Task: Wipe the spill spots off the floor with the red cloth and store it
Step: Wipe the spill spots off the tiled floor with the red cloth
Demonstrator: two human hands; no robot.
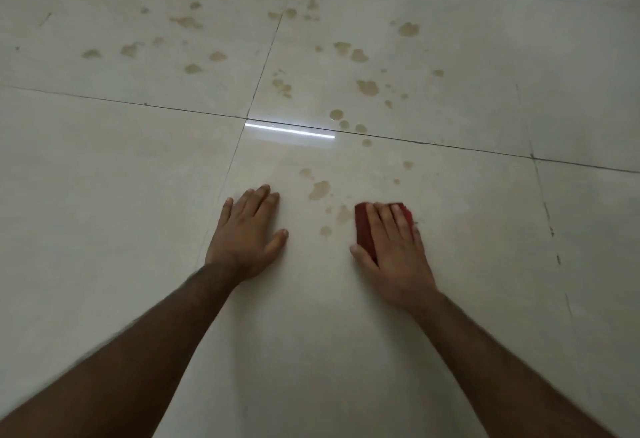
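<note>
Two hands: our left hand (pixel 246 230) lies flat on the floor (pixel 104 195); right hand (pixel 393 247) presses one red cloth (pixel 364 226), fingers straight, beside dozens of spill spots (pixel 318 190).

A glossy cream tiled floor (pixel 104 167) fills the view, crossed by thin dark grout lines (pixel 450 147), mirroring a bright light streak (pixel 289 129).

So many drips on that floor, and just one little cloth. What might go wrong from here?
The red cloth is small and folded under the right hand, while spill spots scatter across several tiles; it may saturate and smear rather than lift them.

The left hand presses flat on the glossy floor right beside wet spots; it could slip if it slides into one.

The pale far spots are easy to miss.
</note>
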